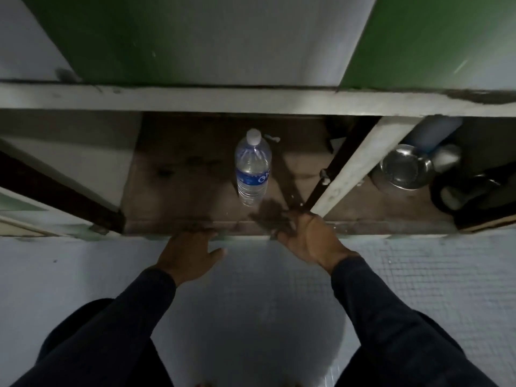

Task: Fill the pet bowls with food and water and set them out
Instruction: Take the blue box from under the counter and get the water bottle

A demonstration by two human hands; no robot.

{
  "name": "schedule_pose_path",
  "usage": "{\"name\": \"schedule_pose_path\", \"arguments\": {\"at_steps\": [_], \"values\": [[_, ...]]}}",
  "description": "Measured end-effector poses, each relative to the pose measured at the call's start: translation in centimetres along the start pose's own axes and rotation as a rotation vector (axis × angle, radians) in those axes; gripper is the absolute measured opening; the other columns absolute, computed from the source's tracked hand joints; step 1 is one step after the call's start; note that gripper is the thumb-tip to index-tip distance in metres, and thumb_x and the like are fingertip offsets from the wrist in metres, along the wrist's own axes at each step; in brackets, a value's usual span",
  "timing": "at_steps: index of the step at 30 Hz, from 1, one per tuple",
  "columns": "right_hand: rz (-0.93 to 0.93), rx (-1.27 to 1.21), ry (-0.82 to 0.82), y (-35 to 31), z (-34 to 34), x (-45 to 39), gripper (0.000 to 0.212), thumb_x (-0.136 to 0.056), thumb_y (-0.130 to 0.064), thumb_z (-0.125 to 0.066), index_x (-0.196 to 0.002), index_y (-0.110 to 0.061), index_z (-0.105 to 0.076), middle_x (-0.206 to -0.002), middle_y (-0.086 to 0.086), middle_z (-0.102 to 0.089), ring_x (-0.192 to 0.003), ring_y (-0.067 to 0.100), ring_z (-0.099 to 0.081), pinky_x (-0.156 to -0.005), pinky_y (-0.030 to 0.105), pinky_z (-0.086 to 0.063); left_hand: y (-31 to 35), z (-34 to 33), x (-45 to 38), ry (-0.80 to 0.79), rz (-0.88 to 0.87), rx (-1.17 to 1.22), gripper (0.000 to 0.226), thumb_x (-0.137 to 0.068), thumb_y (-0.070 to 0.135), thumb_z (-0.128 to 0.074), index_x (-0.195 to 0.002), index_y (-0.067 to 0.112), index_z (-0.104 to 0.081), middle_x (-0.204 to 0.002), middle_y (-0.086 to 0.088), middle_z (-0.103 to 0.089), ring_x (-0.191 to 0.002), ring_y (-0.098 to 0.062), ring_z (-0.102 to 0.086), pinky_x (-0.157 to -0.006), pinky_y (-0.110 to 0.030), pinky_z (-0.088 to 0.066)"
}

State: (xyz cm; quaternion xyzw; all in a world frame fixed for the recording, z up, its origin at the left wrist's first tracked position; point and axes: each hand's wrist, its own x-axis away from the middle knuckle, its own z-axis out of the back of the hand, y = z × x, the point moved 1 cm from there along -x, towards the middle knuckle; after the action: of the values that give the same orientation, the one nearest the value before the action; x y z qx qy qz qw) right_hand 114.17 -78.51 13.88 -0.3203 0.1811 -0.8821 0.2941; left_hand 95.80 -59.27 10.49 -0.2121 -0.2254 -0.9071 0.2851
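- Bottle (252, 167): upright in cupboard, capped, untouched.
- Bowls (405, 170): in next compartment, unfilled.
- Left hand (190, 252): open, resting on ledge.
- Right hand (305, 238): curled; grip unclear.

Bottle (253, 167) upright on the cabinet floor (181, 188), middle compartment. Divider (360, 166) to its right. Right of the divider: bowl (405, 170), a second metal vessel (446, 157) just behind and to its right. Left hand (190, 251) at the cabinet's front edge; right hand (304, 236) at the divider's foot.
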Motion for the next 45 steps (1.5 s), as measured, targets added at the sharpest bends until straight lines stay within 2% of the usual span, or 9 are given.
{"name": "schedule_pose_path", "arguments": {"at_steps": [4, 9, 14, 16, 20, 25, 30, 41, 45], "values": [[0.038, -0.109, 0.048, -0.7, 0.4, -2.7, 0.067, -0.090, -0.051, -0.069, -0.147, -0.022, -0.049, -0.139, 0.002, -0.059, -0.125, 0.023, -0.058, -0.101, 0.026, -0.044, -0.3, 0.1, -3.1, 0.082, -0.088, 0.015, 0.052, -0.093, 0.058, -0.063, -0.130, 0.022, -0.067, -0.130, 0.003, -0.068, -0.120, -0.020, -0.059, -0.103, -0.034, -0.045], [0.094, -0.393, 0.165, -2.9, 1.8, -5.0, 0.092, -0.083, -0.058, -0.075, -0.157, -0.028, -0.029, -0.160, -0.003, -0.038, -0.142, 0.017, -0.042, -0.103, 0.025, -0.034, -0.9, -0.7, -7.4, 0.080, -0.119, 0.202, 0.103, -0.067, 0.097, -0.048, -0.144, 0.030, -0.050, -0.133, 0.018, -0.064, -0.120, -0.006, -0.060, -0.104, -0.042, -0.051], [0.147, -0.571, 0.255, -4.3, 3.1, -7.2, 0.095, -0.076, -0.054, -0.082, -0.153, -0.033, -0.031, -0.150, -0.007, -0.045, -0.132, 0.012, -0.046, -0.094, 0.022, -0.039, 1.7, 0.7, -9.3, 0.139, -0.210, 0.391, 0.100, -0.085, 0.047, -0.081, -0.162, 0.026, -0.021, -0.163, 0.008, -0.031, -0.120, 0.000, -0.047, -0.078, 0.002, -0.038], [0.162, -0.633, 0.256, -4.8, 3.4, -8.2, 0.093, -0.075, -0.052, -0.084, -0.151, -0.032, -0.034, -0.137, -0.012, -0.050, -0.121, 0.007, -0.049, -0.082, 0.013, -0.039, 1.9, 0.5, -10.3, 0.155, -0.232, 0.469, 0.106, -0.084, 0.037, -0.084, -0.163, 0.026, -0.015, -0.166, 0.004, -0.026, -0.118, 0.000, -0.043, -0.068, 0.005, -0.037], [0.235, -0.657, 0.252, -5.6, 3.8, -10.2, 0.098, -0.071, -0.051, -0.087, -0.151, -0.032, -0.035, -0.135, -0.016, -0.056, -0.113, 0.001, -0.056, -0.083, 0.014, -0.045, 2.3, -0.4, -12.3, 0.220, -0.313, 0.657, 0.116, -0.073, 0.036, -0.093, -0.161, 0.033, -0.017, -0.160, 0.013, -0.035, -0.130, 0.004, -0.050, -0.088, -0.010, -0.049], [0.289, -0.656, 0.188, -6.3, 3.4, -12.6, 0.068, -0.067, -0.045, -0.090, -0.123, -0.042, -0.051, -0.112, -0.015, -0.067, -0.102, 0.003, -0.066, -0.089, 0.028, -0.057, 2.5, -1.0, -14.8, 0.289, -0.343, 0.955, 0.107, -0.066, 0.035, -0.097, -0.152, 0.037, -0.034, -0.145, 0.021, -0.054, -0.130, -0.004, -0.056, -0.103, -0.045, -0.054], [0.255, -0.633, 0.180, -6.5, 3.1, -14.3, 0.068, -0.057, -0.057, -0.091, -0.114, -0.037, -0.060, -0.111, -0.008, -0.072, -0.101, 0.012, -0.070, -0.090, 0.039, -0.060, 3.4, -1.6, -16.6, 0.300, -0.362, 1.019, 0.090, -0.066, 0.018, -0.098, -0.141, 0.030, -0.050, -0.134, 0.010, -0.066, -0.120, -0.007, -0.066, -0.100, -0.038, -0.058], [0.244, -0.637, 0.103, -6.4, 3.0, -16.0, 0.044, -0.064, -0.041, -0.092, -0.101, -0.036, -0.068, -0.096, -0.013, -0.076, -0.093, 0.011, -0.073, -0.090, 0.041, -0.060, 3.7, -4.1, -20.1, 0.286, -0.313, 1.124, 0.086, -0.068, 0.003, -0.094, -0.141, 0.023, -0.054, -0.136, 0.005, -0.066, -0.125, -0.014, -0.064, -0.104, -0.040, -0.055], [0.225, -0.607, 0.142, -6.2, 2.7, -16.7, 0.080, -0.042, -0.066, -0.085, -0.113, -0.034, -0.066, -0.107, -0.008, -0.074, -0.099, 0.014, -0.071, -0.090, 0.041, -0.059, 4.1, -4.9, -20.7, 0.311, -0.269, 1.161, 0.084, -0.068, 0.003, -0.093, -0.138, 0.028, -0.054, -0.132, 0.007, -0.068, -0.121, -0.009, -0.065, -0.099, -0.032, -0.057]]}}
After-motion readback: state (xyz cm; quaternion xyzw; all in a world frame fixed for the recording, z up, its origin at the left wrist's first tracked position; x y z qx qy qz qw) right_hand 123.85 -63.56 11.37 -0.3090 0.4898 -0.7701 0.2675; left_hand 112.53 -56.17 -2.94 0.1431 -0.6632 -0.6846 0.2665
